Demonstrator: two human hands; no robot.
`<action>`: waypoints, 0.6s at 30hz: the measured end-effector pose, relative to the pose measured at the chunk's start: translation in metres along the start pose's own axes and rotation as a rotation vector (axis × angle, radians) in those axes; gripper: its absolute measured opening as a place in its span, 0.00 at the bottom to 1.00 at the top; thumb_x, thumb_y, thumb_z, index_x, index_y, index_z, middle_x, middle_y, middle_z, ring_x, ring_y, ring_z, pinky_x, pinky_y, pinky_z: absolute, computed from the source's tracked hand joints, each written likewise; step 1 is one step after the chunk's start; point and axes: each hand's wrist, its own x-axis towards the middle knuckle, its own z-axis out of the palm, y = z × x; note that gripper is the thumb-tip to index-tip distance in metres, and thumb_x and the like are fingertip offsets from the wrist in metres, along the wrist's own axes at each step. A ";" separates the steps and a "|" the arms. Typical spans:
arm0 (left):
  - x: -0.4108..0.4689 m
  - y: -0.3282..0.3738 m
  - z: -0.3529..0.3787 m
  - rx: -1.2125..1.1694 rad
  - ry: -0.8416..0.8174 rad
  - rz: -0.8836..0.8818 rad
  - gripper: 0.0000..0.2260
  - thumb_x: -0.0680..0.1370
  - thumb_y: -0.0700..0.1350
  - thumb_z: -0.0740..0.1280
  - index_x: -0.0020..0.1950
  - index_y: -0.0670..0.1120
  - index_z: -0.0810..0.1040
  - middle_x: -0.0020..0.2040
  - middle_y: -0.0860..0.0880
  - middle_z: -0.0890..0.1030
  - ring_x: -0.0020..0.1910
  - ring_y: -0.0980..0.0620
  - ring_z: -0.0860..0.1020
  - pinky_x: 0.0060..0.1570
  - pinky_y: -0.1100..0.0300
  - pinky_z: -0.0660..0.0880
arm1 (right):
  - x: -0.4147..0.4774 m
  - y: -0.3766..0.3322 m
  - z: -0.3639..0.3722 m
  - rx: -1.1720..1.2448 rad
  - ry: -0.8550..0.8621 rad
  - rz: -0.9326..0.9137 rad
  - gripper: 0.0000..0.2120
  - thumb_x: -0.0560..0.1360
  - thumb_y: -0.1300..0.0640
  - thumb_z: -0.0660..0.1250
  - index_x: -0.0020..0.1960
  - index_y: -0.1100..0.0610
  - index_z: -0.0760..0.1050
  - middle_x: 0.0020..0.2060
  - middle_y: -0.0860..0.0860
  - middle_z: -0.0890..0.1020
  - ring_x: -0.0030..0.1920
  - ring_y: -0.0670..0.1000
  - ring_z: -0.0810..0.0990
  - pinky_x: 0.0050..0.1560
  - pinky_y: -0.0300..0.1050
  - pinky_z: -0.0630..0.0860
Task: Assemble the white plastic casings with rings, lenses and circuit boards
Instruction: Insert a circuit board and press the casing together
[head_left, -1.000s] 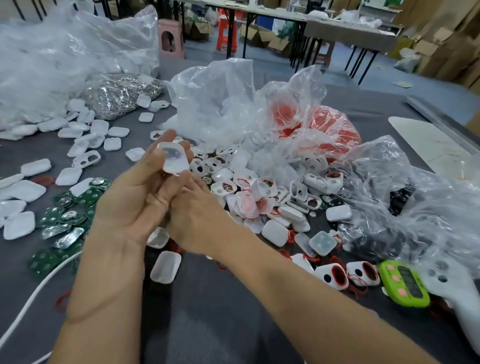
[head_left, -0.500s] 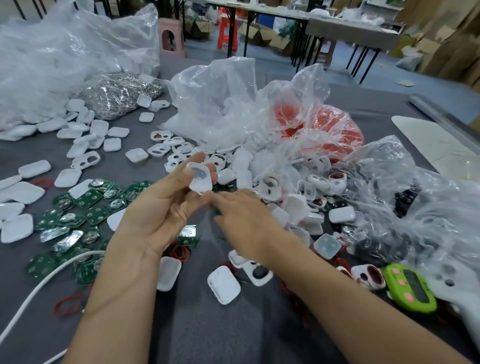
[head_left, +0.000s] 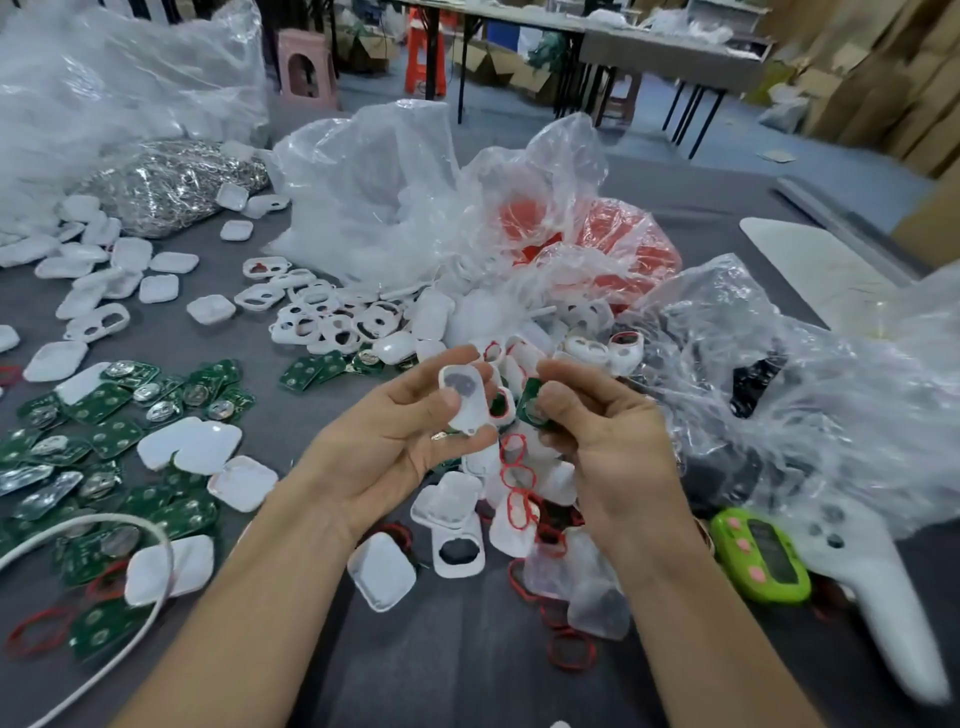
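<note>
Over the grey table (head_left: 467, 665) the left hand (head_left: 395, 441) grips a white plastic casing (head_left: 464, 402), thumb across its lower face and fingers curled behind it. The dark oval opening near the casing's top faces the camera. Just to its right, the right hand (head_left: 613, 441) pinches a small green circuit board (head_left: 531, 397) between thumb and fingertips. Whether the board touches the casing cannot be told. Both hands hover above a heap of white casing parts tangled with red rings (head_left: 515, 475). To the left lie loose circuit boards (head_left: 109, 410), some carrying round silver discs, mixed with white casing covers (head_left: 189, 444). Casing fronts with cut-out windows (head_left: 332, 325) cluster further back. A crumpled clear plastic bag (head_left: 374, 197) sits behind them, beside a bag of red parts (head_left: 639, 249). A bag of silvery pieces (head_left: 166, 182) lies at the far left. At the right edge rest a green gadget with pink buttons (head_left: 761, 561) and a white handheld device (head_left: 883, 587). A white cable (head_left: 150, 530) loops across the boards at lower left.
</note>
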 end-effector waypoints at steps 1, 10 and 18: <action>0.002 -0.002 0.000 0.000 -0.013 -0.006 0.15 0.74 0.35 0.67 0.55 0.46 0.88 0.61 0.45 0.85 0.58 0.46 0.84 0.51 0.47 0.84 | -0.001 0.003 -0.001 0.041 0.010 0.041 0.08 0.74 0.67 0.72 0.48 0.57 0.86 0.37 0.52 0.87 0.34 0.46 0.83 0.34 0.36 0.79; 0.007 -0.006 0.003 0.056 -0.098 -0.032 0.18 0.70 0.32 0.73 0.57 0.46 0.87 0.64 0.45 0.83 0.60 0.45 0.83 0.49 0.50 0.83 | -0.003 0.001 -0.015 -0.026 0.004 0.010 0.13 0.74 0.69 0.72 0.39 0.53 0.86 0.38 0.56 0.87 0.34 0.47 0.84 0.35 0.36 0.78; 0.007 -0.008 0.004 0.055 -0.184 -0.157 0.20 0.76 0.36 0.69 0.68 0.42 0.80 0.69 0.41 0.80 0.66 0.42 0.80 0.60 0.44 0.80 | -0.003 -0.001 -0.016 -0.207 -0.116 -0.115 0.13 0.73 0.70 0.74 0.40 0.53 0.88 0.40 0.52 0.88 0.40 0.51 0.85 0.43 0.41 0.81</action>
